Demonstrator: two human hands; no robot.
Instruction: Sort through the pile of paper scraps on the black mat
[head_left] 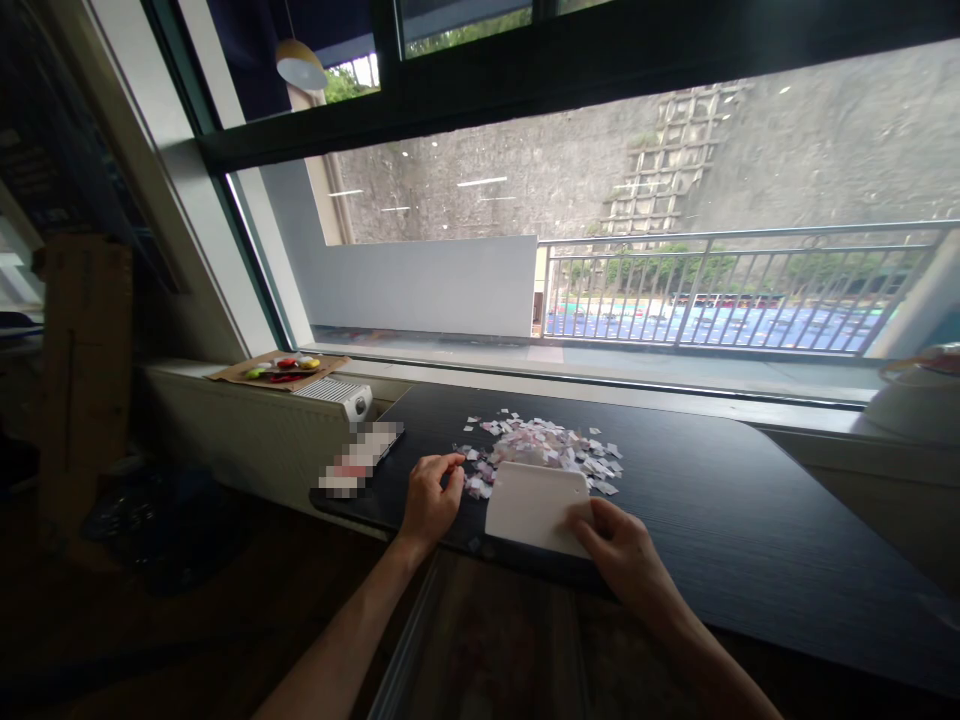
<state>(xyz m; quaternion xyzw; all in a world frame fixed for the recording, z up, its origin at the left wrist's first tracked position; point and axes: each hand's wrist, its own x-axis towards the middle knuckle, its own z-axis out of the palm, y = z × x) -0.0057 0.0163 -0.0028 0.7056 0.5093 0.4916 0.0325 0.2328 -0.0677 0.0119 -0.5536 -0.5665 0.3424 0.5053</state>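
Note:
My right hand grips the right end of a white plastic scraper, a flat sheet with rounded corners. Its far edge lies against a heap of small cut paper pieces on the dark table, hiding the near part of the heap. Loose pieces are scattered around the heap. To the left, my left hand is beside the stray pieces, fingers slightly bent and thumb apart from the index finger. Nothing shows in that hand.
A blurred-out flat item lies at the table's left edge. Beyond it, a radiator carries a brown sheet with colourful small things. A window with a sill runs behind the table. An open-topped dark gap lies below the near edge.

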